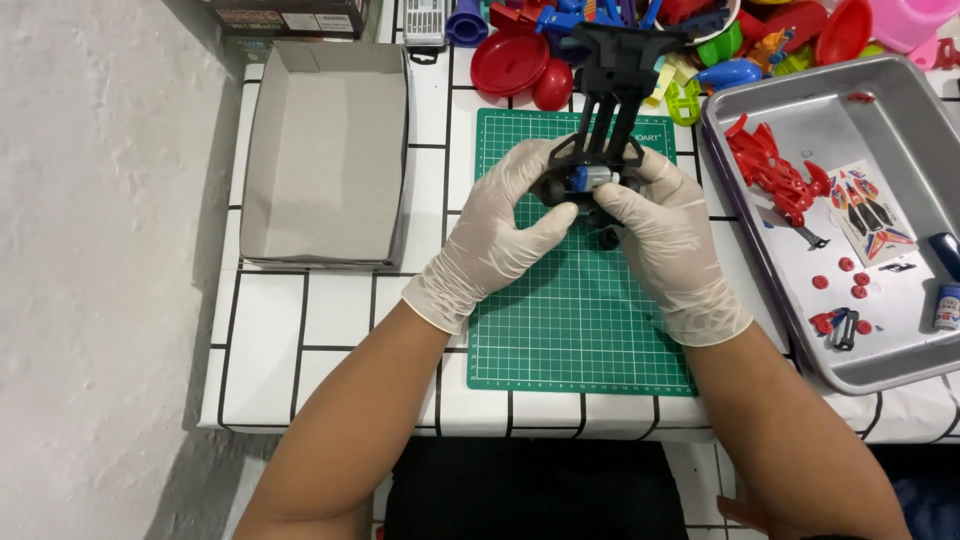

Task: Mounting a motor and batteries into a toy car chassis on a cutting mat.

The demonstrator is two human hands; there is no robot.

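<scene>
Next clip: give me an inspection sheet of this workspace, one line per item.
Surface: white tiled table with green cutting mat.
Job's things: black toy car chassis held over the mat.
Clutter: empty grey cardboard tray; metal tray with red car body, sticker sheet, small red parts; coloured plastic toys behind.
Grippers: gloved left hand and right hand both grip the chassis.
Cables: nothing seen.
Surroundings: grey floor.
</scene>
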